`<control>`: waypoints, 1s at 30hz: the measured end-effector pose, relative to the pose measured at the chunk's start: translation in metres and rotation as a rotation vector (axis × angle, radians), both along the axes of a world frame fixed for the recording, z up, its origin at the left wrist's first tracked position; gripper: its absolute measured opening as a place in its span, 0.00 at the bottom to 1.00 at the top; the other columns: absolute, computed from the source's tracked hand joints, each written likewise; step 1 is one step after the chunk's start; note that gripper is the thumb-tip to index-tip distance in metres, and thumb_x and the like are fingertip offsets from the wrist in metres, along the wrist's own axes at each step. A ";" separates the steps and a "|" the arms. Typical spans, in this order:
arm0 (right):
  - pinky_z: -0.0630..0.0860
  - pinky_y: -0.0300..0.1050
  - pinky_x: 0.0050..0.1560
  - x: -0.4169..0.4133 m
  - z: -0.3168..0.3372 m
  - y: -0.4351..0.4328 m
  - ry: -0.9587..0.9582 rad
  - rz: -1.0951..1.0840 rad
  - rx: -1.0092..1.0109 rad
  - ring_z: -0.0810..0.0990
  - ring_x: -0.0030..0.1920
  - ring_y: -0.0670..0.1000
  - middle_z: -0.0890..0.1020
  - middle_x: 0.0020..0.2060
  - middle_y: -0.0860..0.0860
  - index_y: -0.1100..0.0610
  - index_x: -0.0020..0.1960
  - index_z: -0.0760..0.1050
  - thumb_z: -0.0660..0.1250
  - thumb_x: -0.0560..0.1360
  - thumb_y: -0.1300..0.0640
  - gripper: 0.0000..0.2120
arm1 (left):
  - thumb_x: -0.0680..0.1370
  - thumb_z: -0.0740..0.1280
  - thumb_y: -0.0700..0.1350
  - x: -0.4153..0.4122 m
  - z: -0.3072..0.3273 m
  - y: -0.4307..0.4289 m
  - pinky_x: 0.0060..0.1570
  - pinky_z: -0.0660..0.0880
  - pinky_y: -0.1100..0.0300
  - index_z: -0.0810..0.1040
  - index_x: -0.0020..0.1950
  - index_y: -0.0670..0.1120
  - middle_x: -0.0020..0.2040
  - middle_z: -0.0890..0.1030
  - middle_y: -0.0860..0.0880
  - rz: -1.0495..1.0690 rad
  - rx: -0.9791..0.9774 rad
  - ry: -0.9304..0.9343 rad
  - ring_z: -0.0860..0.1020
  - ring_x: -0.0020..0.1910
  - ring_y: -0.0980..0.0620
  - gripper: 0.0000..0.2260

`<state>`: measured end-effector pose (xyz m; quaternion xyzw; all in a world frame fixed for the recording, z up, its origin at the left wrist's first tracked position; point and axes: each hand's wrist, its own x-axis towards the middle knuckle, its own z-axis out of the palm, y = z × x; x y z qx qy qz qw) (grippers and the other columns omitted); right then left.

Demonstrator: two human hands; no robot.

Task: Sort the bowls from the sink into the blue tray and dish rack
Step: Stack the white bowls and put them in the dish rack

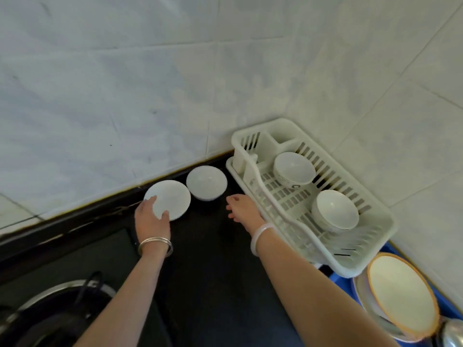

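Her left hand [152, 217] pinches the near bowl [167, 199] by its rim; right hand [244, 209] hovers spread, empty. That thin grip could let it slip onto the bench [213, 259].

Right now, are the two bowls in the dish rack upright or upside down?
Upright. Both the far bowl and the near bowl in the dish rack show open, empty insides facing up.

No readable text anywhere (a dark mark on the far bowl [294, 168] in the rack may be lettering).
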<state>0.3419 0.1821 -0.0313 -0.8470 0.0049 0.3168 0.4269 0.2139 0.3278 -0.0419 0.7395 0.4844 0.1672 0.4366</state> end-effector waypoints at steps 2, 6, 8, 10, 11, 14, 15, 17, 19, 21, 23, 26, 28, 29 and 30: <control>0.76 0.55 0.56 0.006 -0.011 0.015 -0.053 0.039 -0.049 0.79 0.48 0.57 0.80 0.53 0.61 0.64 0.59 0.74 0.57 0.80 0.51 0.18 | 0.74 0.66 0.35 0.000 -0.009 0.010 0.70 0.62 0.50 0.67 0.71 0.43 0.70 0.67 0.39 0.043 -0.059 -0.020 0.67 0.69 0.41 0.25; 0.78 0.48 0.42 0.015 -0.027 0.038 0.021 -0.075 0.004 0.79 0.42 0.54 0.80 0.47 0.58 0.60 0.58 0.73 0.60 0.78 0.53 0.14 | 0.74 0.65 0.35 0.001 -0.023 0.024 0.68 0.64 0.48 0.61 0.74 0.46 0.69 0.71 0.42 0.100 -0.243 -0.057 0.69 0.68 0.41 0.29; 0.79 0.44 0.37 0.019 -0.033 0.046 0.095 -0.179 0.089 0.80 0.44 0.56 0.79 0.49 0.60 0.62 0.57 0.72 0.61 0.77 0.58 0.11 | 0.74 0.65 0.34 0.000 -0.028 0.029 0.67 0.65 0.48 0.63 0.73 0.45 0.68 0.73 0.42 0.123 -0.317 -0.111 0.71 0.67 0.42 0.27; 0.79 0.44 0.38 0.021 -0.034 0.052 0.157 -0.300 0.196 0.80 0.49 0.58 0.77 0.52 0.62 0.66 0.59 0.71 0.60 0.76 0.64 0.13 | 0.74 0.64 0.34 -0.001 -0.033 0.032 0.68 0.67 0.46 0.66 0.71 0.45 0.67 0.73 0.42 0.127 -0.366 -0.167 0.71 0.67 0.42 0.25; 0.80 0.45 0.40 0.021 -0.033 0.053 0.177 -0.353 0.245 0.79 0.53 0.60 0.76 0.53 0.61 0.67 0.60 0.71 0.60 0.75 0.67 0.14 | 0.74 0.64 0.34 -0.001 -0.035 0.034 0.67 0.68 0.45 0.67 0.70 0.45 0.67 0.74 0.41 0.126 -0.389 -0.193 0.71 0.67 0.42 0.24; 0.81 0.46 0.42 0.020 -0.023 0.050 0.177 -0.414 0.308 0.75 0.59 0.63 0.72 0.53 0.59 0.66 0.59 0.70 0.59 0.74 0.72 0.14 | 0.74 0.64 0.33 -0.002 -0.040 0.037 0.65 0.69 0.43 0.68 0.70 0.46 0.66 0.74 0.42 0.133 -0.446 -0.242 0.71 0.66 0.42 0.24; 0.82 0.45 0.39 0.019 -0.017 0.048 0.167 -0.407 0.317 0.75 0.59 0.63 0.72 0.53 0.59 0.67 0.59 0.70 0.59 0.74 0.72 0.14 | 0.74 0.64 0.33 -0.002 -0.042 0.037 0.65 0.69 0.43 0.68 0.70 0.47 0.66 0.74 0.42 0.144 -0.463 -0.257 0.71 0.66 0.42 0.24; 0.81 0.41 0.35 0.019 -0.007 0.044 0.138 -0.364 0.328 0.77 0.57 0.61 0.74 0.54 0.60 0.69 0.58 0.71 0.58 0.75 0.72 0.12 | 0.74 0.64 0.33 -0.002 -0.044 0.038 0.65 0.69 0.43 0.68 0.69 0.47 0.66 0.74 0.42 0.165 -0.503 -0.287 0.71 0.66 0.43 0.24; 0.81 0.42 0.36 0.017 0.006 0.045 0.104 -0.292 0.323 0.79 0.53 0.58 0.77 0.54 0.61 0.66 0.50 0.73 0.59 0.75 0.71 0.07 | 0.75 0.63 0.32 -0.002 -0.047 0.039 0.66 0.69 0.44 0.68 0.70 0.47 0.67 0.73 0.42 0.180 -0.549 -0.323 0.71 0.67 0.42 0.24; 0.81 0.40 0.35 0.014 0.016 0.049 0.088 -0.222 0.305 0.80 0.51 0.57 0.79 0.53 0.62 0.62 0.43 0.74 0.61 0.75 0.70 0.06 | 0.75 0.63 0.32 -0.001 -0.047 0.041 0.66 0.69 0.45 0.68 0.70 0.46 0.67 0.73 0.42 0.191 -0.601 -0.360 0.71 0.67 0.42 0.24; 0.81 0.39 0.32 0.009 0.024 0.056 0.086 -0.166 0.291 0.81 0.52 0.59 0.80 0.52 0.63 0.62 0.42 0.74 0.62 0.74 0.70 0.06 | 0.76 0.61 0.32 0.000 -0.044 0.042 0.64 0.70 0.50 0.68 0.69 0.46 0.67 0.73 0.43 0.214 -0.672 -0.409 0.71 0.66 0.42 0.23; 0.82 0.42 0.35 0.001 0.025 0.069 0.075 -0.110 0.247 0.83 0.44 0.57 0.80 0.50 0.62 0.61 0.42 0.74 0.64 0.74 0.68 0.04 | 0.79 0.59 0.38 0.000 -0.038 0.043 0.58 0.71 0.55 0.71 0.67 0.46 0.66 0.74 0.44 0.289 -0.793 -0.477 0.72 0.65 0.44 0.17; 0.83 0.47 0.41 -0.003 0.020 0.077 0.039 -0.073 0.198 0.83 0.37 0.54 0.80 0.47 0.61 0.61 0.40 0.74 0.65 0.74 0.67 0.05 | 0.79 0.59 0.44 0.000 -0.036 0.045 0.58 0.71 0.54 0.73 0.65 0.47 0.65 0.74 0.45 0.326 -0.841 -0.490 0.72 0.64 0.45 0.15; 0.83 0.49 0.43 -0.005 0.017 0.080 0.018 -0.057 0.168 0.83 0.35 0.54 0.81 0.45 0.60 0.61 0.40 0.74 0.66 0.74 0.67 0.04 | 0.79 0.59 0.46 0.000 -0.035 0.045 0.59 0.71 0.54 0.73 0.65 0.48 0.65 0.74 0.45 0.331 -0.853 -0.486 0.72 0.64 0.45 0.15; 0.83 0.50 0.45 -0.007 0.014 0.084 -0.002 -0.039 0.134 0.83 0.36 0.54 0.82 0.43 0.59 0.61 0.42 0.75 0.67 0.73 0.66 0.03 | 0.79 0.59 0.48 0.000 -0.034 0.046 0.60 0.71 0.53 0.72 0.66 0.47 0.66 0.73 0.45 0.336 -0.863 -0.482 0.72 0.64 0.45 0.16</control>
